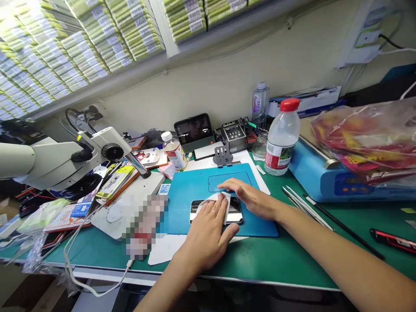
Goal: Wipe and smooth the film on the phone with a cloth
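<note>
A phone [238, 213] lies on the blue mat [182, 186], its surface shiny black and white. My left hand [209, 229] rests palm down over the phone, fingers stretched out and pressing a white wipe [226, 201] against it. A ring shows on one of those fingers. Just beyond the phone's right end, my right hand [250, 197] hovers with its fingers extended and apart from the thumb, holding nothing. Parts of the phone and the wipe are hidden under my left hand.
A microscope [65, 160] and papers stand at the left. Behind the mat are a small screen [195, 130] and a white-capped bottle [175, 152]. A red-capped bottle [281, 138], tweezers [305, 206] and a blue machine [318, 177] are at the right.
</note>
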The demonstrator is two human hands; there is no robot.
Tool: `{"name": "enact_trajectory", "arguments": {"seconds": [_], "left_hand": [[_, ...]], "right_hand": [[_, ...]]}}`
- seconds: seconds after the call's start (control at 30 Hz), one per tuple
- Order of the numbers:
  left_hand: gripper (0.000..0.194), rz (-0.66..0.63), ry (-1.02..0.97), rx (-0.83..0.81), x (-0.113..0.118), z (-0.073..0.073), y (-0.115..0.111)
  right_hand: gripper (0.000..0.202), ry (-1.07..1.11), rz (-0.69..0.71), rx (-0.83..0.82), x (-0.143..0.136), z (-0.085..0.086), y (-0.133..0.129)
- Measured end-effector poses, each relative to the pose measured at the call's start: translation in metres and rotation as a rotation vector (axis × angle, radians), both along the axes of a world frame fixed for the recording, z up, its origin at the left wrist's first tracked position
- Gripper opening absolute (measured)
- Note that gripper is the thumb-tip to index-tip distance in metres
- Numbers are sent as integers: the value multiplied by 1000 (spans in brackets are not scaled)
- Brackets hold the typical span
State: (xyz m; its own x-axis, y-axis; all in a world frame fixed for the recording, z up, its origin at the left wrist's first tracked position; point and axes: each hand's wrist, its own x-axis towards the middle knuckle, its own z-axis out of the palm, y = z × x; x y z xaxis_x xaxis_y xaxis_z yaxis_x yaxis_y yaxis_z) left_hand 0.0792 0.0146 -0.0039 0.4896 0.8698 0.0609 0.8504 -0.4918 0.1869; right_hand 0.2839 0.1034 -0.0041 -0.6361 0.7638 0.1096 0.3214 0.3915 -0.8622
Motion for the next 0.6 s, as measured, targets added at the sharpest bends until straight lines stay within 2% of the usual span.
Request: {"name": "enact_trajectory", "arguments": {"seconds": [0.13, 0.23, 0.33, 0.47, 0.6], "left_hand": [[66, 93, 56, 18, -23, 1, -11], [68, 155, 84, -8, -41, 2, -19], [72, 190, 69, -27, -47, 2, -18], [83, 202, 6, -33, -37, 1, -4], [93, 176, -112, -44, -11, 4, 5]], "right_hand": [[108, -6, -20, 24, 1, -5, 4], [97, -17, -30, 50, 1, -12, 9], [88, -43, -30, 86, 0, -17, 13], [85, -67, -43, 134, -1, -17, 15], [85, -85, -60, 104, 1, -22, 21]]}}
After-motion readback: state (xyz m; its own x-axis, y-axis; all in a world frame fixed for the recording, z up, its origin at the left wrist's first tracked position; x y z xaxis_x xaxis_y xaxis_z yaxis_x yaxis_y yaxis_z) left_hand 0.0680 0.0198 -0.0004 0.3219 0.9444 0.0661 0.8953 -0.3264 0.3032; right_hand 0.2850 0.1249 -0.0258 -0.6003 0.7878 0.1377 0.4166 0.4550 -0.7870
